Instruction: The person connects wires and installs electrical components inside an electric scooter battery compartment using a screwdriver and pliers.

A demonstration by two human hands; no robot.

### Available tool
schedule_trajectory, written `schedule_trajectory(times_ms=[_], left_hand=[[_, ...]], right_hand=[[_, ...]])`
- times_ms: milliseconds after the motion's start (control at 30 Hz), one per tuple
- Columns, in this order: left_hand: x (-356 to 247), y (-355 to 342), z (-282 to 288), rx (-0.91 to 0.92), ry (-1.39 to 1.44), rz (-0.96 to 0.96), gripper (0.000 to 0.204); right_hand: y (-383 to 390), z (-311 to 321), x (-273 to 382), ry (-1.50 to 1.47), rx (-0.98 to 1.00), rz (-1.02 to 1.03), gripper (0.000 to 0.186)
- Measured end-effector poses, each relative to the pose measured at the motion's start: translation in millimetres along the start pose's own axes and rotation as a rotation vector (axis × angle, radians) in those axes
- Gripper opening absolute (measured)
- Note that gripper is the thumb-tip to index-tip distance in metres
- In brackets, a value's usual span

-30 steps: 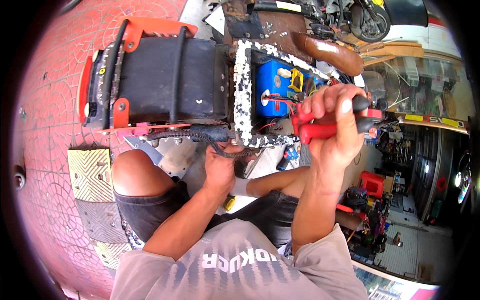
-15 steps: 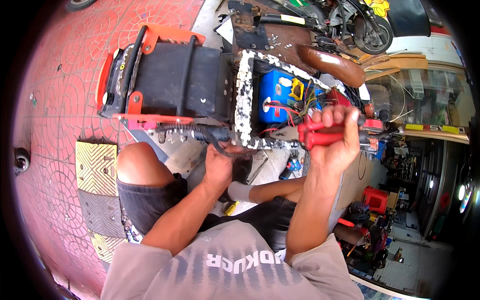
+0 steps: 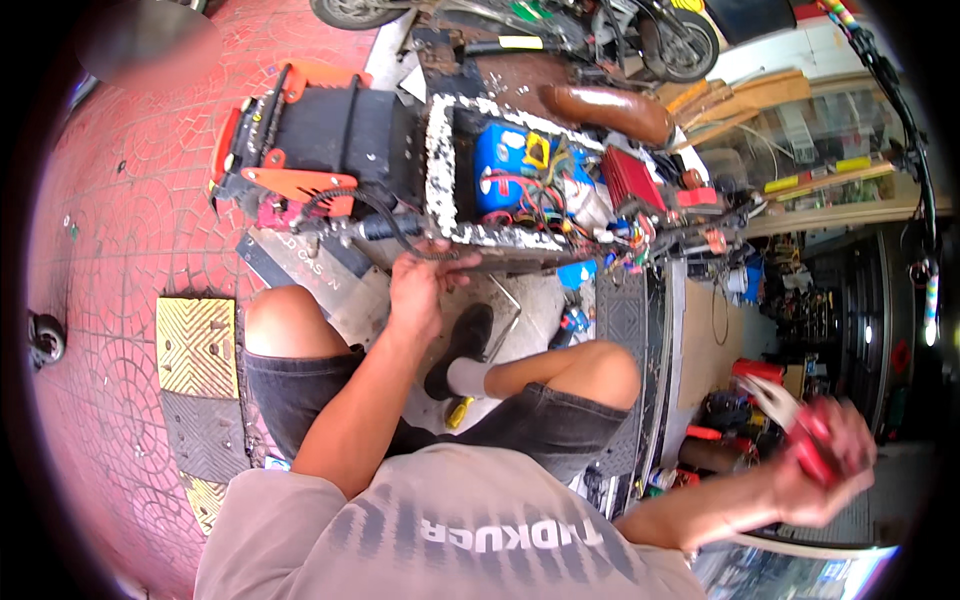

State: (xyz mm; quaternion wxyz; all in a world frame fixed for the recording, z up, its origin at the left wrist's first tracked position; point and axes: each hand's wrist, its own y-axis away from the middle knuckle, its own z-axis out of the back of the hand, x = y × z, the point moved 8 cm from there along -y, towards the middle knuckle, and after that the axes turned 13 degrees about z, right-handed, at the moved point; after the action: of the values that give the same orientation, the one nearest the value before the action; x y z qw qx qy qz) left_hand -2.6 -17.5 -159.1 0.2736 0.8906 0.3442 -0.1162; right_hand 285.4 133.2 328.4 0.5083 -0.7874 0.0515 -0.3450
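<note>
My left hand is closed around the end of a black corrugated cable sleeve. It is beside the lower edge of an open frame flecked with white foam. Inside this frame sits a blue battery, with a tangle of coloured wires next to it. Far out to the right, my right hand grips red-handled pliers, their pale jaws pointing up and left. That hand is blurred by motion and well apart from the vehicle.
A black box with orange brackets adjoins the frame on the left. A red finned box lies right of the wires. A brown seat and a motorbike wheel are behind. A yellow-handled tool lies between my legs.
My right hand has swung from the wires to the far right, carrying the pliers. My left hand has shifted slightly left and up with the sleeve. The whole view has shifted a little.
</note>
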Motion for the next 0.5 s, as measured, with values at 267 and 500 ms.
schedule_trajectory(times_ms=[267,500], left_hand=[[-1,2,5,-0.006,-0.003,0.072,0.013],[-2,6,1,-0.022,0.09,0.077,0.011]], right_hand=[[160,-17,-207,0.09,-0.019,-0.684,0.057],[308,-9,-283,-0.029,-0.113,-1.086,0.066]])
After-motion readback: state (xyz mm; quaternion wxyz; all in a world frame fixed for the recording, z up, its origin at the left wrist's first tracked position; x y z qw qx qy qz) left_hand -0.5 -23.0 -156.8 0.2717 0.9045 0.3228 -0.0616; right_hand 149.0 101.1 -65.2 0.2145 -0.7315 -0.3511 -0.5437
